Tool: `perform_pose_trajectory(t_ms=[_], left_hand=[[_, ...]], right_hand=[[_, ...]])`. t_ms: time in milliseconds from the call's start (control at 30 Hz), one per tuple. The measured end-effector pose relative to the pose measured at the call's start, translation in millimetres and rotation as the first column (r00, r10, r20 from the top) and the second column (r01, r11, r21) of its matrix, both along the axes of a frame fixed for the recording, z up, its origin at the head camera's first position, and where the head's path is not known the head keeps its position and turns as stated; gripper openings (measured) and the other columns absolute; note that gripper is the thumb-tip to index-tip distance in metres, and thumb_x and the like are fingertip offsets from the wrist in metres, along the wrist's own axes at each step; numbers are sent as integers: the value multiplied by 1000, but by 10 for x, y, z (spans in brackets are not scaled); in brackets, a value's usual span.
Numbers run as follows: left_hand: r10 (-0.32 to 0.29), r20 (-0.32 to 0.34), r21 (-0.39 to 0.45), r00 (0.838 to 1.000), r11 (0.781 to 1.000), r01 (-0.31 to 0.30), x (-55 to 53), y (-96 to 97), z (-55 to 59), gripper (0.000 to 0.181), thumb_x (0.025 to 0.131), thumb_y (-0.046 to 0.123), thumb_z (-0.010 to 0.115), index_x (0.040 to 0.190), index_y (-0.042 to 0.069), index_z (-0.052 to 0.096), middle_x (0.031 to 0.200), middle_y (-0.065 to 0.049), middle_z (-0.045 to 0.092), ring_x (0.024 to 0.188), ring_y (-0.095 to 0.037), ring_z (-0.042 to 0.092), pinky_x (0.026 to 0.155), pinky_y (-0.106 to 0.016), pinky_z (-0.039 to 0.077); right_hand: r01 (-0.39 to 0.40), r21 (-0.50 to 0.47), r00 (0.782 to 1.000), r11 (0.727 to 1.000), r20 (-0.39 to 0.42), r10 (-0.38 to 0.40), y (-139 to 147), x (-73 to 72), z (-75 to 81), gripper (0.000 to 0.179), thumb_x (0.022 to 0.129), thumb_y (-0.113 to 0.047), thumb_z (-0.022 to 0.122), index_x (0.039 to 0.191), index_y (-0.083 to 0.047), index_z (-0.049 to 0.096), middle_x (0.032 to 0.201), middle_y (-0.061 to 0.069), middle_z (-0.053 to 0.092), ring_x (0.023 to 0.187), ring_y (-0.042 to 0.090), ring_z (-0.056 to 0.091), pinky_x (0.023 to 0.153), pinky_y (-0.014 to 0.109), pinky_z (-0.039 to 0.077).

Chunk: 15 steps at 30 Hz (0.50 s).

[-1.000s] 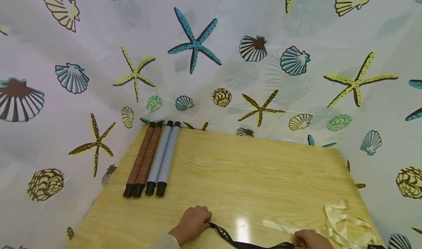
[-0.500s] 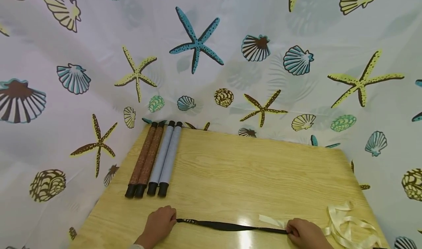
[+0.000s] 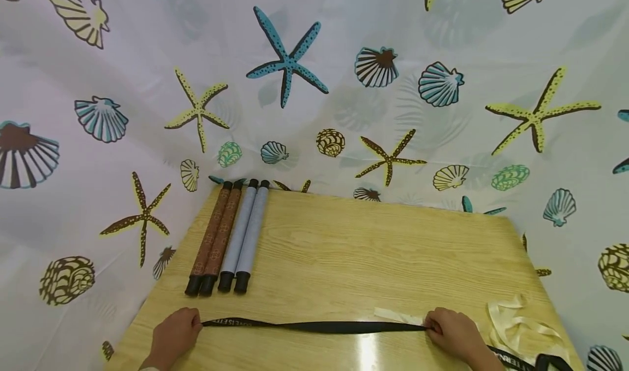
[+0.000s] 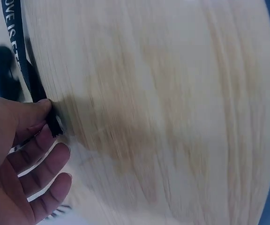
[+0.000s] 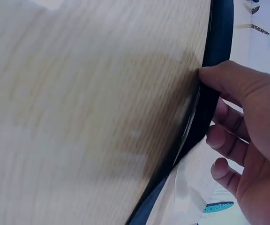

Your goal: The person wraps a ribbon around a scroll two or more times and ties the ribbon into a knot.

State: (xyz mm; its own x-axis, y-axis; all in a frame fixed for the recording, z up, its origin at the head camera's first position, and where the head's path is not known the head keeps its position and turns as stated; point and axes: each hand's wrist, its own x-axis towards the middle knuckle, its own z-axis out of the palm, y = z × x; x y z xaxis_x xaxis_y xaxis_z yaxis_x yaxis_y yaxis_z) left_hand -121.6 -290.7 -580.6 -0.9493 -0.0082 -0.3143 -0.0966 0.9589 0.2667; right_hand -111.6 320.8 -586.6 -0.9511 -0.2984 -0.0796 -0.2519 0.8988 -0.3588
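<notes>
A black ribbon with white lettering stretches across the front of the table between my two hands. At its left end, my left hand pinches it between thumb and forefinger; the left wrist view shows the cut tip poking out past the fingers. Farther right, my right hand pinches the same ribbon, which runs on beyond the hand toward a dark roll at the bottom right edge. The stretch between the hands has a twist near its left part.
Two brown rolls and two grey-blue rolls, all with black end caps, lie side by side at the table's left. A tangle of cream ribbon lies at the right, its flat end behind the black ribbon. A shell-patterned curtain surrounds the wooden table.
My left hand has moved far to the left with the ribbon's end, drawing the slack ribbon out long and nearly straight. My right hand has moved slightly up the table.
</notes>
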Motion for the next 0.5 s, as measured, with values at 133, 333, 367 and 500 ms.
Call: perform_pose_trajectory(t_ms=[133,333,367,500], left_hand=[[42,16,-19,999,999,-41,-68,-295,-11,27,92,12,68,70,14,52,65,1,49,57,-14,45,55,-30,37],[124,40,-68,992,990,-121,-187,-657,-25,22,94,10,63,73,11,55,68,-1,58,60,-16,53,55,-35,43],[139,44,-73,989,988,-135,-205,-712,-23,21,94,10,61,74,10,57,69,-2,60,60,-17,55,56,-37,45],[186,62,-93,980,979,-180,-259,-924,-32,16,95,9,56,82,5,63,76,-9,68,63,-22,63,57,-45,51]], right_hand=[[35,56,999,998,-7,-35,-27,-42,5,16,80,-16,80,78,-25,68,66,-14,45,56,-2,36,52,20,33],[93,139,996,986,-3,-93,-4,-107,122,14,81,-14,78,78,-25,70,69,-13,51,58,0,41,55,25,37],[98,144,995,985,-8,-98,12,-113,141,13,81,-14,77,78,-24,70,70,-12,52,59,1,42,56,26,37],[114,155,993,981,-20,-112,68,-118,208,12,83,-16,77,78,-25,70,70,-11,53,58,2,44,54,26,37]])
